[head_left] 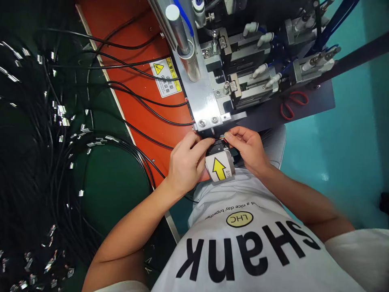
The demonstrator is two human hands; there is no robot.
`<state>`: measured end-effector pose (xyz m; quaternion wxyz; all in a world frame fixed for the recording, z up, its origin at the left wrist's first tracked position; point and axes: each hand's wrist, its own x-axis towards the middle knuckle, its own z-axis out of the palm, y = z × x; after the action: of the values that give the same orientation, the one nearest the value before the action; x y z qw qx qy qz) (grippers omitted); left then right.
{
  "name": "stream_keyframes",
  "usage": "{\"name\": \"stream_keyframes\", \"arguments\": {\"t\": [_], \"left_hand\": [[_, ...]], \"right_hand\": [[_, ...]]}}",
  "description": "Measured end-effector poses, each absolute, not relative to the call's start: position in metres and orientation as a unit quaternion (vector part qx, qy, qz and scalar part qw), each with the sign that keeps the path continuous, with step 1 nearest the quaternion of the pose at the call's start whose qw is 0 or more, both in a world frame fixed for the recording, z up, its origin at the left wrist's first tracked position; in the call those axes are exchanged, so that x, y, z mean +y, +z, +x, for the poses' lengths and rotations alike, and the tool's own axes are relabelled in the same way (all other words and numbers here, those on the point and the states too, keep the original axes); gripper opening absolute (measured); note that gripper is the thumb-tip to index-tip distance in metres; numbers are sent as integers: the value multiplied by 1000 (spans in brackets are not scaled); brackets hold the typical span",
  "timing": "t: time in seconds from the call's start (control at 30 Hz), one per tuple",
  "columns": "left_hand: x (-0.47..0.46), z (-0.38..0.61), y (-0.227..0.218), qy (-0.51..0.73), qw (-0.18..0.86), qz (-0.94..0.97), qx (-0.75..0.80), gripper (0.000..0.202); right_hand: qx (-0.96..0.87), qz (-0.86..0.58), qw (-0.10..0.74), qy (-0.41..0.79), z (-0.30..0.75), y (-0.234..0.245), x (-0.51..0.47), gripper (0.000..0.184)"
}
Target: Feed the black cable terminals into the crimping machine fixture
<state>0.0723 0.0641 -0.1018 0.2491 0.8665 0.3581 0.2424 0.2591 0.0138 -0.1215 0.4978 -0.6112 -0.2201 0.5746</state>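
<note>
My right hand (247, 148) is closed in a pinch on thin coloured wires (223, 138) at the front edge of the machine. Close beside it, my left hand (188, 160) is bent with thumb and forefinger together at the near side of those wires; what lies between its fingertips is hidden. Just below the fingertips is a black fixture (216, 149), and under it a rounded metal part with a yellow arrow label (219, 167). A black cable (152, 140) runs over the orange surface and passes out of sight behind my left hand.
A metal machine plate (205, 103) with clamps and air cylinders (255, 91) stands ahead. Red-handled scissors (293, 105) lie at its right. Many black cables with shiny connector ends (62, 115) cover the dark green surface at left. A warning label (166, 77) marks the orange panel (136, 105).
</note>
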Motion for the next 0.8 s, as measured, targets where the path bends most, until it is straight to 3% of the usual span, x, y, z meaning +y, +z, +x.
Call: {"name": "stream_keyframes", "arguments": {"t": [0.8], "left_hand": [[64,73,-103,242,250,863,366,25]], "right_hand": [[-221,-602,507,575,259,-123,13,16]]}}
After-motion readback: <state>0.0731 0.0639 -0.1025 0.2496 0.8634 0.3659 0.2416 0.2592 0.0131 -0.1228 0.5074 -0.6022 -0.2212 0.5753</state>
